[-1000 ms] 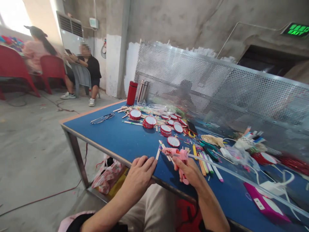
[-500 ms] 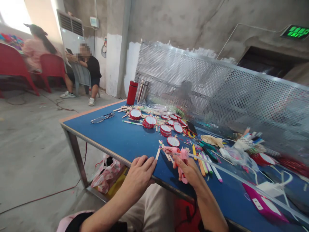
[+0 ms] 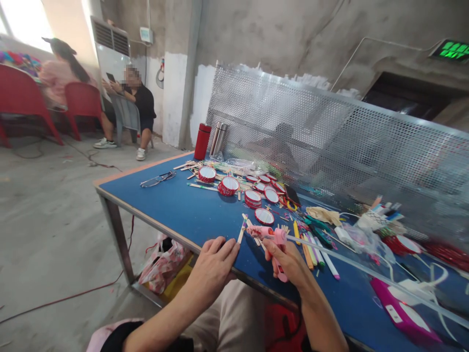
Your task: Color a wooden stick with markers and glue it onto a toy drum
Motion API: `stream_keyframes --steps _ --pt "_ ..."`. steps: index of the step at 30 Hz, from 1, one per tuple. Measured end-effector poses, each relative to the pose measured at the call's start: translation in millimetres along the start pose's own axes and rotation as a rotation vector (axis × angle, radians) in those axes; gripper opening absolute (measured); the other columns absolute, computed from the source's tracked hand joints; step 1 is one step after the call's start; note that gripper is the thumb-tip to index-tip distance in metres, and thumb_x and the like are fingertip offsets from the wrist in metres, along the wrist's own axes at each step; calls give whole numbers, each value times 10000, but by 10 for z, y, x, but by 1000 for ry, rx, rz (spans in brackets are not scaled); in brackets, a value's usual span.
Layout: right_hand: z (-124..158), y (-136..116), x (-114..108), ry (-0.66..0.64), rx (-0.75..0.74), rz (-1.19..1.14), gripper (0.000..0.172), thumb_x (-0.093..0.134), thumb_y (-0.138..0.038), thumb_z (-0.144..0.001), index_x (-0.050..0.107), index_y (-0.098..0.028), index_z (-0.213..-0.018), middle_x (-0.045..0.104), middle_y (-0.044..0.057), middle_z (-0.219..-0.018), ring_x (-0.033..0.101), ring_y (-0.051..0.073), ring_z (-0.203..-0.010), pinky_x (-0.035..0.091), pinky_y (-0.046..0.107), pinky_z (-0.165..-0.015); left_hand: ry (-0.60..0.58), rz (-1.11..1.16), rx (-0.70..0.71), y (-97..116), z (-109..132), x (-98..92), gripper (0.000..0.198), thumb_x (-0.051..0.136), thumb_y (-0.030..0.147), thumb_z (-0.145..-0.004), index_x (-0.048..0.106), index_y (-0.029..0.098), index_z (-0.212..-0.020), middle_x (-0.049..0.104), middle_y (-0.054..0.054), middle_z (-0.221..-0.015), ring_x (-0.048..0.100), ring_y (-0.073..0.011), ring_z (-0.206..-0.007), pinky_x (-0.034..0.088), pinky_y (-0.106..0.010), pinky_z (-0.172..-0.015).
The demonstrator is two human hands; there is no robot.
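My right hand (image 3: 287, 259) is wrapped round the handle of a pink glue gun (image 3: 269, 234), with a long clear glue stick (image 3: 330, 253) running out of its back. The gun's nozzle is over the upper part of a wooden stick (image 3: 242, 231) near the table's front edge. My left hand (image 3: 216, 256) lies at that edge, fingers together on the near end of the stick; its thumb is hidden below the edge. More short sticks lie under the gun. A red-rimmed round piece (image 3: 264, 216) sits just beyond it.
More red-rimmed rounds (image 3: 227, 186), loose sticks, markers (image 3: 309, 249), glasses (image 3: 157, 179), a red bottle (image 3: 202, 142) and a magenta box (image 3: 405, 313) are on the blue table (image 3: 183, 210). A perforated metal screen (image 3: 311, 127) stands behind. Two people sit at the far left.
The view has shifted slightly. Both hands stay in nearly the same place, the right one still holding the glue gun.
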State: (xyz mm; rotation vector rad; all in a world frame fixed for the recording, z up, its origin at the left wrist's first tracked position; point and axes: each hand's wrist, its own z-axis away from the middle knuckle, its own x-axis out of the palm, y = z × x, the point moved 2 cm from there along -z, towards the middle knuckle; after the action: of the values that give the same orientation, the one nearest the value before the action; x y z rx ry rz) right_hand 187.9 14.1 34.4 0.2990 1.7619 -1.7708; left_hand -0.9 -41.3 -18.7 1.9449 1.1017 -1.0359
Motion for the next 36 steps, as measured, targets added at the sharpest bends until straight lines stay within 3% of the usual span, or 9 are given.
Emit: stream_keyframes --steps 36 --pt "47 121 -42 -105 -100 3 489 493 -611 -812 534 -163 -618 503 -35 -417 464 81 -317 353 176 -354 3 -10 10 -8 2 19 592 613 462 -793 432 205 -1294 546 -61 -1264 436 -261 -1097 355 -415 -914"
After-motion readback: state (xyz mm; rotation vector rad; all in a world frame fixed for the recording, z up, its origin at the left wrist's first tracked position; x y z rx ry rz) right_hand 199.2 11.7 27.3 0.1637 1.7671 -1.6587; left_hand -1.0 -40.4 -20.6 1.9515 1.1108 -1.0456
